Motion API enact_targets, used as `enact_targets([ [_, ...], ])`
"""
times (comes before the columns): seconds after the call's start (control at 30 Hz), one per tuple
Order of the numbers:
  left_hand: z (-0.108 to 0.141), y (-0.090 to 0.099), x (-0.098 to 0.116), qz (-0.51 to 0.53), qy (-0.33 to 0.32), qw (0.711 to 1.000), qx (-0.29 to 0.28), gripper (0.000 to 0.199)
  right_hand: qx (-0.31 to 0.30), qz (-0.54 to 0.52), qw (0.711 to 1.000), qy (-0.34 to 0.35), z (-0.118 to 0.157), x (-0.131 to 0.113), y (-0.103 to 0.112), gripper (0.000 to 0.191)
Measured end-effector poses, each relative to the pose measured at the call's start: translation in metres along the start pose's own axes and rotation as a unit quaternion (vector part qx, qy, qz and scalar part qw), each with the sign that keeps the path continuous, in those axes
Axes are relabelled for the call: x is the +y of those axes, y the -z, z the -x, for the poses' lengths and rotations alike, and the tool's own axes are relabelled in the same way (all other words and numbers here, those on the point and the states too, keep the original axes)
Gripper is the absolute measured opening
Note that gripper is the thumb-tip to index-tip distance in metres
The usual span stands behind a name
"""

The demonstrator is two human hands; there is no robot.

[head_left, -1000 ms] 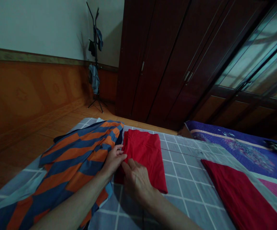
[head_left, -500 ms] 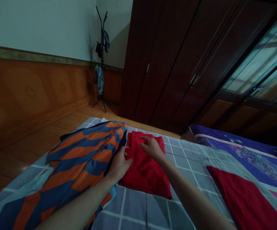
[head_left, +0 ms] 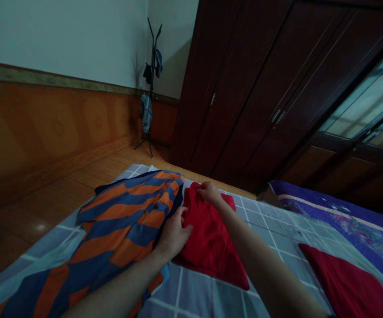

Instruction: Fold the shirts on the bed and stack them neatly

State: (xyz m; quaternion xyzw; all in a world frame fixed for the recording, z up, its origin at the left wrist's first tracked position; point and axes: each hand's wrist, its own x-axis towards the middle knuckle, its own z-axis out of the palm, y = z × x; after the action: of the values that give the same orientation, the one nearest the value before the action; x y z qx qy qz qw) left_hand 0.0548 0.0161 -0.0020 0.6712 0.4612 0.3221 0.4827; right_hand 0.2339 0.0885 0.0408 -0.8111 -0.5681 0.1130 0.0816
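Ahead of me a black rack (head_left: 152, 81) stands on splayed feet in the corner, a blue cap (head_left: 158, 62), a dark item (head_left: 147, 73) and a grey-blue garment (head_left: 146, 112) hanging on it. Right of it I see the dark red-brown wardrobe (head_left: 244, 88) with metal handles (head_left: 276, 115), then glass panes (head_left: 353, 117). A purple flowered cover (head_left: 330, 216) lies to my right; to my left, orange panelling (head_left: 52, 121) lines the pale wall (head_left: 62, 39) above the shiny floor (head_left: 88, 174)

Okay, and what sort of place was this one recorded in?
Most likely a bedroom in a home: a grey checked sheet with clothes spread on it, a tall dark wardrobe behind, and a coat stand hung with garments in the corner.
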Motion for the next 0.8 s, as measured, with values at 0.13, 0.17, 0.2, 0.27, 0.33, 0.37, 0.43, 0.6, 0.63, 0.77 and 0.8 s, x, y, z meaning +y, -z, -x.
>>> enact_targets([
  [0.13,0.003,0.005,0.007,-0.087,-0.005,0.996,-0.020,0.048,0.056,0.017,0.998,0.016,0.004,-0.008,-0.008,0.029],
  [0.17,0.004,0.007,0.009,-0.114,-0.005,0.993,-0.029,0.049,0.067,0.022,0.997,0.019,0.006,-0.010,-0.011,0.033],
  [0.2,0.005,0.008,0.010,-0.145,-0.003,0.989,-0.039,0.049,0.078,0.027,0.996,0.024,0.008,-0.012,-0.013,0.040],
  [0.27,0.009,0.011,0.013,-0.220,-0.015,0.975,-0.042,0.051,0.097,0.037,0.994,0.035,0.015,-0.013,-0.017,0.049],
  [0.33,0.014,0.012,0.016,-0.308,-0.073,0.949,-0.011,0.053,0.113,0.047,0.991,0.054,0.025,-0.013,-0.018,0.050],
  [0.37,0.017,0.011,0.016,-0.346,-0.122,0.930,0.008,0.053,0.121,0.052,0.989,0.066,0.031,-0.013,-0.019,0.050],
  [0.43,0.021,0.007,0.016,-0.395,-0.224,0.891,0.031,0.048,0.129,0.061,0.985,0.099,0.041,-0.011,-0.021,0.048],
  [0.6,0.025,-0.009,-0.002,-0.431,-0.311,0.847,-0.014,0.047,0.101,0.082,0.978,0.163,0.054,0.001,-0.043,0.051],
  [0.63,0.025,-0.011,-0.006,-0.436,-0.299,0.848,-0.037,0.055,0.094,0.083,0.978,0.167,0.053,0.004,-0.049,0.055],
  [0.77,0.028,-0.013,-0.009,-0.458,-0.210,0.854,-0.129,0.073,0.075,0.080,0.978,0.179,0.038,0.021,-0.060,0.070],
  [0.8,0.029,-0.012,-0.006,-0.463,-0.193,0.854,-0.140,0.073,0.074,0.081,0.978,0.180,0.032,0.026,-0.058,0.072],
])
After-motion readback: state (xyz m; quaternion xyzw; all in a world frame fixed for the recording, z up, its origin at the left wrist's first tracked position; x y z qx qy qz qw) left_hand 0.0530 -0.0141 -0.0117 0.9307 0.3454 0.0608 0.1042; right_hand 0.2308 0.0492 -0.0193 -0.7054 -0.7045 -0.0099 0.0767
